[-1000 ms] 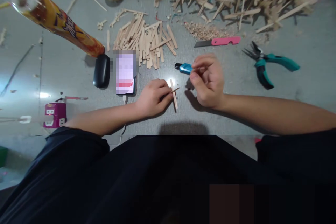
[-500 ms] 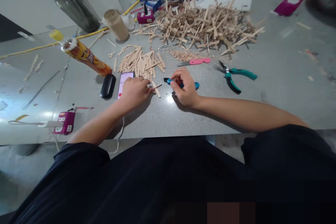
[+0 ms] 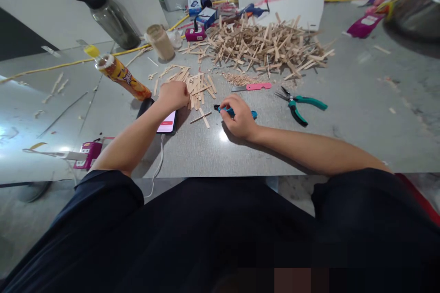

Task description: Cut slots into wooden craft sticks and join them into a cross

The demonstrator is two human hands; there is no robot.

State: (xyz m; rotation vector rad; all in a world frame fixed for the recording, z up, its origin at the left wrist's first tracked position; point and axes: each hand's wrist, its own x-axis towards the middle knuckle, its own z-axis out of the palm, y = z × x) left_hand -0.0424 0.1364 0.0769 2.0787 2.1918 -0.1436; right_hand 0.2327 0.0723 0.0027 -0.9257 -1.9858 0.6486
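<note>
My left hand (image 3: 174, 94) is at the small pile of flat wooden sticks (image 3: 197, 88), its fingers curled down against the sticks' left side. Whatever its fingertips hold, if anything, is hidden. My right hand (image 3: 238, 116) is closed around a slim blue tool with a black tip (image 3: 254, 114), resting low over the table; my fingers cover its middle, so its exact kind is unclear. Between the hands, two sticks lie crossed (image 3: 205, 120) on the table. A phone (image 3: 167, 124) lies partly under my left wrist, its cable running off the front edge.
Behind the hands is a large heap of wooden pieces (image 3: 264, 46), with small chips (image 3: 237, 78) and a pink-handled blade (image 3: 257, 86) before it. Green-handled pliers (image 3: 299, 104) lie right. A snack tube (image 3: 127, 80), jar (image 3: 161, 43) and grey bottle (image 3: 115, 23) stand left.
My left hand has left the crossed sticks and moved back and left to the stick pile. My right hand stays in nearly the same place with the blue tool. The camera view has shifted slightly.
</note>
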